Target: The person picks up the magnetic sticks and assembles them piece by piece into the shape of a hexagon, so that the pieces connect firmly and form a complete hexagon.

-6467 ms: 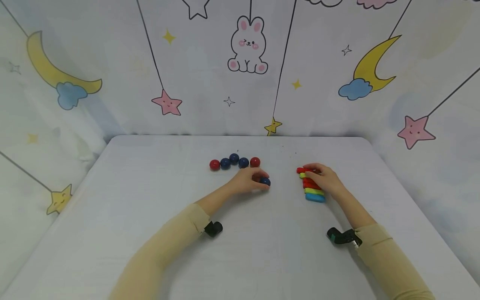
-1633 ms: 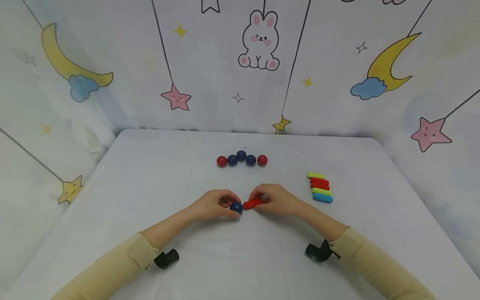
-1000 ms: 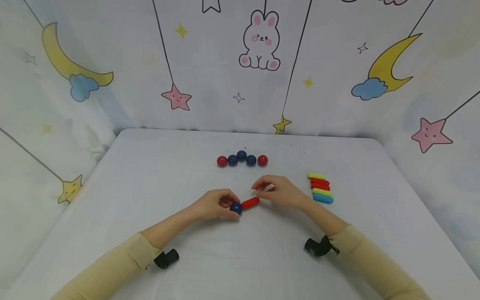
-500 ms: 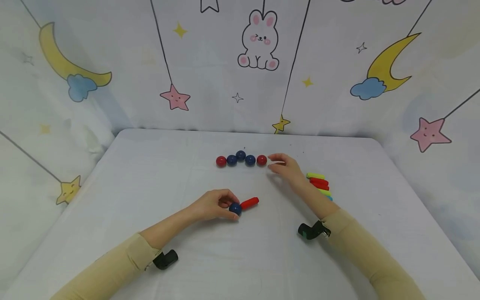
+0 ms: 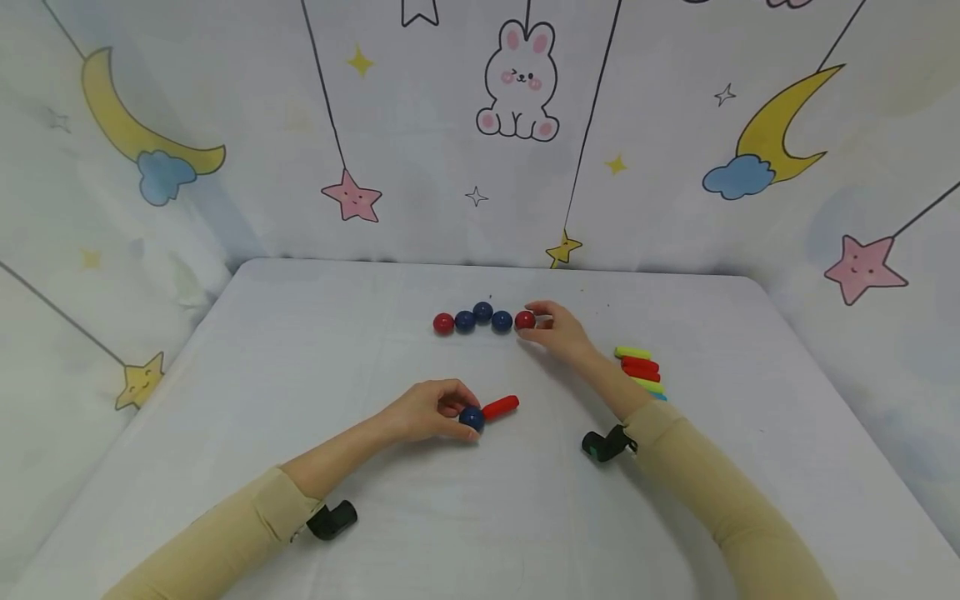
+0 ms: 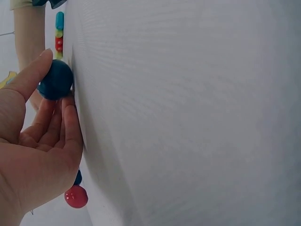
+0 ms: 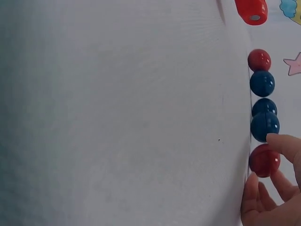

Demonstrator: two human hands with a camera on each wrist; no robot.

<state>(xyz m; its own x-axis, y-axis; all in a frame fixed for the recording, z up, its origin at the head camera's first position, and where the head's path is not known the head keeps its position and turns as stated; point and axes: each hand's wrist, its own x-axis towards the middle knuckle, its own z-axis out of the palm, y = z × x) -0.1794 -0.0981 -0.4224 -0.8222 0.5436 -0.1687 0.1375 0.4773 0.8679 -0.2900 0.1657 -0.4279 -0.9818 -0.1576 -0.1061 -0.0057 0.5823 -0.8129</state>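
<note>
My left hand (image 5: 427, 410) pinches a dark blue ball (image 5: 472, 418) between thumb and fingers, low over the white tabletop. A short red rod (image 5: 500, 407) lies with one end against that ball, slanting up to the right; in the right wrist view the red rod (image 7: 252, 10) shows a silver disc in its end. My right hand (image 5: 561, 333) is at the back, thumb and fingers round the red ball (image 5: 525, 321) at the right end of a row. In the right wrist view, thumb and fingertips sit at opposite sides of the red ball (image 7: 265, 161).
Left of the right hand, the row continues with several blue balls (image 5: 483, 312) and another red ball (image 5: 444, 324). Yellow, red and blue rods (image 5: 639, 365) lie stacked side by side on the right, partly behind the right forearm. A patterned cloth (image 5: 420, 142) hangs behind the table.
My right hand let go of the red rod by the blue ball, then moved back to the row and closed round its right red ball. The left hand has stayed put with its ball.
</note>
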